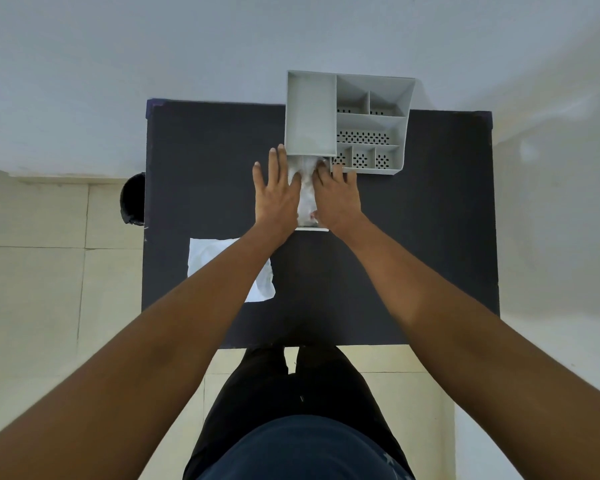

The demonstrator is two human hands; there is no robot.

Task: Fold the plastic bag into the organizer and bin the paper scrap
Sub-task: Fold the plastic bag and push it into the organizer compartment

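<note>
Folding step in hand — left hand and right hand spread flat, pressing plastic bag on counter just before grey organizer — next, probably slide it inside; paper scrap untouched.

Both hands lie flat, palms down, on a clear plastic bag on a black table. The left hand presses its left side and the right hand its right, fingers pointing at the grey organizer just beyond. A white paper scrap lies nearer, partly under the left forearm. A black bin stands on the floor left of the table
</note>
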